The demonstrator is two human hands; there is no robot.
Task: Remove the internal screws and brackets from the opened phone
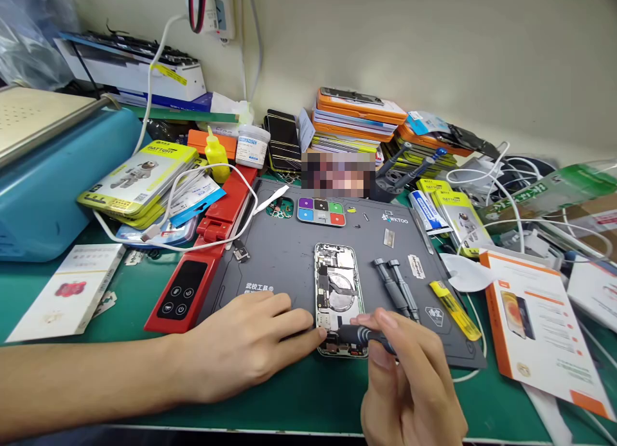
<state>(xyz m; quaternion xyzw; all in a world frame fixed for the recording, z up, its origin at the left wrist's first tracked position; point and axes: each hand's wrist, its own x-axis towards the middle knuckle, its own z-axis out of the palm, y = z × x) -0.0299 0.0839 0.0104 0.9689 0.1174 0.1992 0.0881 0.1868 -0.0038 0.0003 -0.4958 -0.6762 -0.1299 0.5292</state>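
An opened phone (pixel 339 285) with its insides bare lies face up on the grey repair mat (pixel 289 259). My left hand (pixel 241 346) rests flat on the mat, fingertips pressed against the phone's lower left edge. My right hand (pixel 409 388) grips a dark screwdriver (pixel 359 335) whose tip points left at the phone's lower end. Two more grey screwdrivers (pixel 398 288) lie on the mat just right of the phone.
A red device (pixel 193 285) lies left of the mat. A yellow tool (pixel 456 310) and an orange-edged white box (pixel 540 330) are at right. A coloured screw tray (pixel 321 211) sits on the mat's far side. Boxes, cables and phone parts crowd the back.
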